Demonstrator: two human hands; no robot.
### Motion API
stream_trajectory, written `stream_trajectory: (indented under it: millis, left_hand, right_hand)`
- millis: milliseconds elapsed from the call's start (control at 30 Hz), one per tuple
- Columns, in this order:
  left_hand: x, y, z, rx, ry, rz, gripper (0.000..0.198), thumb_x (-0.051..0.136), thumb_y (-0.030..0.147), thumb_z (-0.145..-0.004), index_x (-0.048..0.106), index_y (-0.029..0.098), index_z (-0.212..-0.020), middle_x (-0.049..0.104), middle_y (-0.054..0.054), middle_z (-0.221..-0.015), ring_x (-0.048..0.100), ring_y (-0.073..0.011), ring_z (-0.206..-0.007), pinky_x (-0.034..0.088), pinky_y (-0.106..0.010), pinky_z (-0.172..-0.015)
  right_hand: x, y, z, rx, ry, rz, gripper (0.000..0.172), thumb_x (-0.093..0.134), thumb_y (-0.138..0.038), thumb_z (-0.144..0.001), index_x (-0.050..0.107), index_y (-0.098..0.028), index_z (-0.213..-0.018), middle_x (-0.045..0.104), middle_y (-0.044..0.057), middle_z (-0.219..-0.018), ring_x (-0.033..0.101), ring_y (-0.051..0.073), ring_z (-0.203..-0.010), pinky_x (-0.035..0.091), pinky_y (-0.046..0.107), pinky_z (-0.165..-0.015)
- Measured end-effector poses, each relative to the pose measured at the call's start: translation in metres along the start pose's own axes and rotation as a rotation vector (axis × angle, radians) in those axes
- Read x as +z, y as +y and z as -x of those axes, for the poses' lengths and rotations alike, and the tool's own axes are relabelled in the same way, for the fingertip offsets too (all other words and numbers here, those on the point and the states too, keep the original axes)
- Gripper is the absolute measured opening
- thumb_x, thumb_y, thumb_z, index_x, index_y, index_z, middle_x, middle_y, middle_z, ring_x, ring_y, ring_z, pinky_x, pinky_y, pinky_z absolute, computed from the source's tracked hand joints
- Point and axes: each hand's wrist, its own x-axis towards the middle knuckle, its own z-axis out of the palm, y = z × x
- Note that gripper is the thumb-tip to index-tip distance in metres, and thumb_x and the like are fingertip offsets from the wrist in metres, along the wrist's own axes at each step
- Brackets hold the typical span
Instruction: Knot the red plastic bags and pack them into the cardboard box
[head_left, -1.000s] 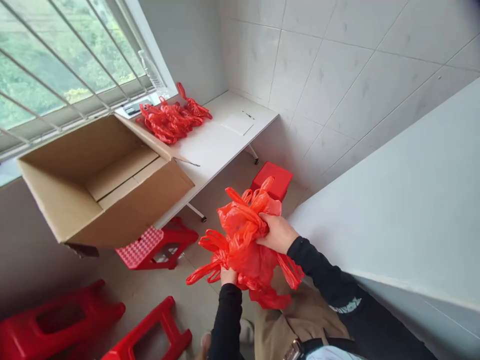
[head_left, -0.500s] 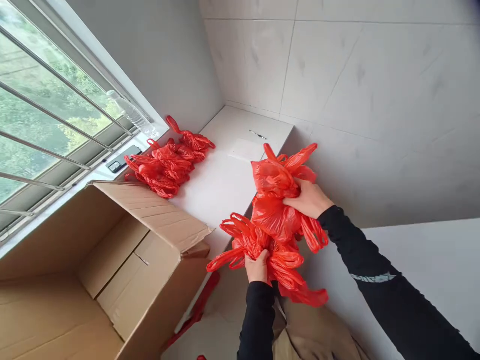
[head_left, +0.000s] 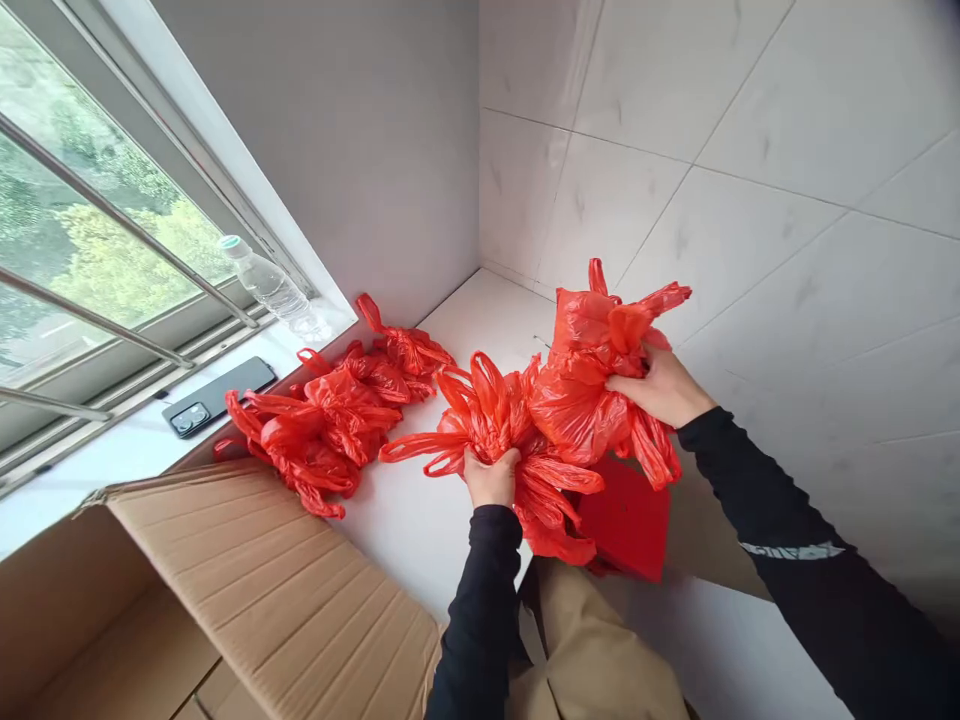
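Observation:
My left hand [head_left: 491, 478] is closed round the gathered necks of several red plastic bags [head_left: 487, 425], whose handle loops stick out above and beside the fist. My right hand [head_left: 664, 388] grips more red plastic bags [head_left: 581, 405] by their gathered tops, slightly higher and to the right. The two bunches touch in the middle and hang over the near part of a white table [head_left: 405, 515]. On the table's left side, against the wall, lies a pile of tied red bags [head_left: 330, 425]. What the bags contain is hidden.
An open cardboard box [head_left: 300, 590] stands at the lower left, its flap beside the table. A phone [head_left: 217, 395] and a clear bottle [head_left: 274, 285] rest on the windowsill by the bars. A flat red thing [head_left: 626, 515] shows below my right hand.
The view has shifted, bringing the table and sill nearer. Both hands, still holding the bags, have come over the table beside the pile. The flat red thing has come into view.

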Motion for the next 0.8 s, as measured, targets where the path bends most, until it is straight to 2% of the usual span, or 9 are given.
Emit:
stream_trajectory:
  millis: [167, 267, 433, 567, 667, 800]
  left_hand:
    - [0.006, 0.020, -0.036, 0.077, -0.123, -0.042, 0.042, 0.067, 0.007, -0.048, 0.056, 0.017, -0.086, 0.068, -0.002, -0.079, 0.065, -0.0168, -0.068, 0.054, -0.031, -0.070]
    - [0.016, 0.037, -0.054, 0.136, -0.195, -0.066, 0.041, 0.069, 0.007, -0.050, 0.055, 0.017, -0.087, 0.068, -0.003, -0.081, 0.065, -0.0171, -0.071, 0.055, -0.032, -0.074]
    - [0.052, 0.068, -0.066, 0.236, -0.293, -0.109, 0.041, 0.073, 0.005, -0.047, 0.055, 0.017, -0.082, 0.067, -0.002, -0.079, 0.064, -0.0178, -0.072, 0.055, -0.037, -0.080]
    - [0.081, 0.082, -0.071, 0.279, -0.343, -0.137, 0.043, 0.076, 0.003, -0.046, 0.054, 0.018, -0.078, 0.063, 0.000, -0.073, 0.064, -0.0183, -0.073, 0.054, -0.040, -0.085]
    - [0.102, 0.082, -0.088, 0.287, -0.339, -0.130, 0.042, 0.075, 0.003, -0.050, 0.053, 0.018, -0.083, 0.064, -0.001, -0.076, 0.065, -0.0187, -0.074, 0.055, -0.039, -0.083]
    - [0.130, 0.073, -0.112, 0.331, -0.313, -0.086, 0.048, 0.077, 0.006, -0.055, 0.051, 0.018, -0.094, 0.067, -0.005, -0.093, 0.066, -0.0193, -0.080, 0.055, -0.040, -0.086]
  right_hand:
    - [-0.009, 0.002, -0.007, 0.006, 0.099, 0.065, 0.030, 0.066, -0.030, -0.069, 0.064, -0.022, -0.098, 0.071, 0.004, -0.097, 0.067, 0.026, -0.090, 0.052, 0.035, -0.081]
    - [-0.015, 0.004, -0.011, -0.008, 0.155, 0.164, 0.035, 0.066, -0.030, -0.071, 0.065, -0.021, -0.105, 0.072, 0.005, -0.102, 0.067, 0.026, -0.094, 0.051, 0.036, -0.086]
    - [-0.023, 0.003, -0.016, 0.017, 0.192, 0.384, 0.045, 0.067, -0.030, -0.073, 0.064, -0.018, -0.116, 0.071, 0.009, -0.111, 0.066, 0.028, -0.102, 0.050, 0.037, -0.091]
    - [-0.029, -0.002, -0.021, 0.047, 0.258, 0.478, 0.042, 0.068, -0.031, -0.073, 0.066, -0.018, -0.113, 0.073, 0.010, -0.107, 0.067, 0.030, -0.099, 0.052, 0.037, -0.086]
    - [-0.028, -0.003, -0.043, 0.050, 0.275, 0.523, 0.039, 0.068, -0.033, -0.073, 0.067, -0.019, -0.110, 0.073, 0.010, -0.104, 0.067, 0.031, -0.098, 0.052, 0.037, -0.083]
    - [-0.018, 0.006, -0.090, 0.062, 0.261, 0.573, 0.042, 0.067, -0.039, -0.074, 0.064, -0.021, -0.112, 0.072, 0.011, -0.106, 0.067, 0.031, -0.098, 0.052, 0.038, -0.082]
